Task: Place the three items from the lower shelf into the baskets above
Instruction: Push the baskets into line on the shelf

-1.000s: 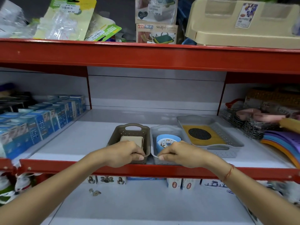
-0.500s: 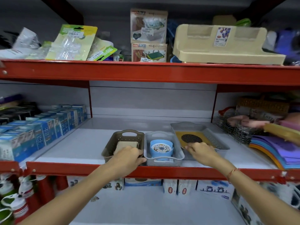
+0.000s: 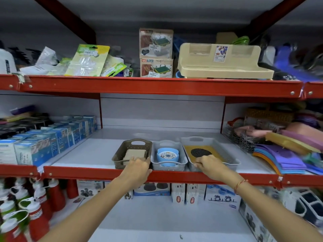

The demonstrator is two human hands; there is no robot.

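Three baskets stand side by side at the front of the middle shelf. The brown basket point(image 3: 134, 144) holds a beige block point(image 3: 134, 154). The small grey basket point(image 3: 167, 165) holds a blue round item point(image 3: 167, 157). The wide grey tray basket point(image 3: 215, 143) holds a yellow mat with a black mesh disc point(image 3: 201, 152). My left hand point(image 3: 138, 167) grips the brown basket's front rim. My right hand point(image 3: 209, 165) grips the front rim of the wide tray basket.
Blue boxes point(image 3: 52, 142) fill the shelf's left side; wire racks and coloured plastic sheets point(image 3: 283, 151) crowd the right. Red shelf lips point(image 3: 157, 86) run above and below. Red bottles point(image 3: 35, 206) and small boxes point(image 3: 183, 191) sit on the lower shelf.
My right hand has moved from the small grey basket to the wide tray basket's front rim. My left hand stays on the brown basket. The view has tilted upward.
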